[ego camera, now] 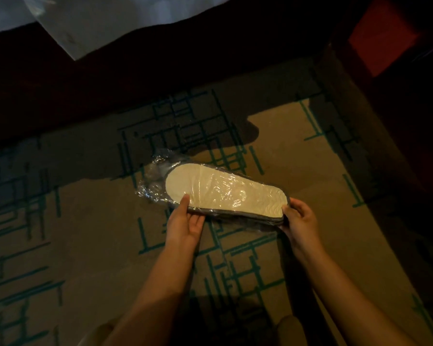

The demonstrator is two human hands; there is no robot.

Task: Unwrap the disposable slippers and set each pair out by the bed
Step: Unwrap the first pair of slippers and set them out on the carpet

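Observation:
A pair of disposable slippers point(225, 193), stacked flat with a cream sole facing up and a grey edge, is sealed in clear crinkled plastic wrap point(153, 181). The pack is held above the carpet, its long axis running left to right. My left hand point(186, 221) grips the near edge at the middle, thumb on top. My right hand point(300, 216) pinches the right end. Loose wrap bunches beyond the left end.
Beige carpet point(298, 156) with teal line patterns lies below. The bed's white sheet point(105, 18) and dark base point(60, 91) run across the top. A dark reddish piece of furniture point(385, 41) stands at the upper right.

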